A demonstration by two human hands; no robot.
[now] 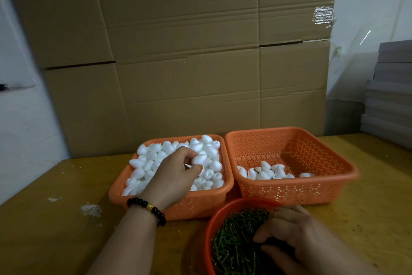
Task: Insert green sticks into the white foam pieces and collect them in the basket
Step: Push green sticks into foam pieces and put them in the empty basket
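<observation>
2 hands (172, 174): left pinches an egg-shaped foam piece (199, 159) (smooth, white), right (294, 230) curls into thin green sticks (234, 236).

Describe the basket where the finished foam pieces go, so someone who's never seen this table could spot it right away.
On the yellow wooden table, two orange perforated baskets stand side by side before the cardboard boxes. It is the right-hand basket. Unlike the left basket, heaped with white foam pieces, this one is mostly bare, holding only a few pieces.

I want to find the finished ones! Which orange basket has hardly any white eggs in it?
The right orange basket: only a few foam pieces lie at its bottom, while the left basket is heaped full.
</observation>
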